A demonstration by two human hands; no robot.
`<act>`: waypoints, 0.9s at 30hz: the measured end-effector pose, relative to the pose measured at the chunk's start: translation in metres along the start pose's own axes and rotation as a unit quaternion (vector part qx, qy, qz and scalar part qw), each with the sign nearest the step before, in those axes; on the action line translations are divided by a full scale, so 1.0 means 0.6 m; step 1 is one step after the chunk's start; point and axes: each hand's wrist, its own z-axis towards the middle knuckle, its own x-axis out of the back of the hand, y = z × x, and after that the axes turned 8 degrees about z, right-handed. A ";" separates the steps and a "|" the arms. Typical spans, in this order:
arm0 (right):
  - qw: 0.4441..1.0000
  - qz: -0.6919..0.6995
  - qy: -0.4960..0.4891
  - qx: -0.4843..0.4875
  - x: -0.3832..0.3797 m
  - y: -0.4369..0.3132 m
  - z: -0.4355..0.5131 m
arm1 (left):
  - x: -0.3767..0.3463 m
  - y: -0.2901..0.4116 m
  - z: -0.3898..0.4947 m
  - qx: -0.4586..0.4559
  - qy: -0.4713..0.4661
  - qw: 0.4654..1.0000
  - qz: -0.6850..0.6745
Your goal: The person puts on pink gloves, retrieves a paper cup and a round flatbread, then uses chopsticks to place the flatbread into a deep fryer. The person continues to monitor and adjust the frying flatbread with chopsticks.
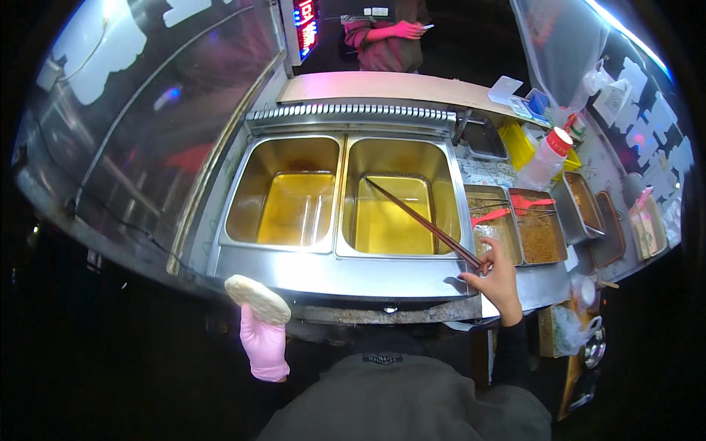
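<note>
My left hand (263,350), in a pink glove, grips a flat, pale round of dough (258,299) in front of the fryer's left corner. A two-well stainless-steel fryer lies before me, with yellow liquid that looks like oil in the left well (298,206) and the right well (394,215). Long dark-brown chopsticks (419,220) slant across the right well, tips inside and butt ends over its near right rim. My bare right hand (499,278) is at those butt ends, thumb and forefinger spread apart; a fingertip appears to touch them.
Right of the fryer stand metal trays of brown sauce (540,240) with red brushes (532,204). Beyond are a red-capped plastic jar (546,157) and a yellow basket (513,144). Across the counter board (386,88) a person (391,38) holds a small white object. Clear sheeting (165,99) flanks the left.
</note>
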 end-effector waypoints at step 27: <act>0.935 0.084 -0.221 0.265 0.041 -0.096 0.154 | -0.041 -0.112 0.092 0.013 0.047 0.998 -0.032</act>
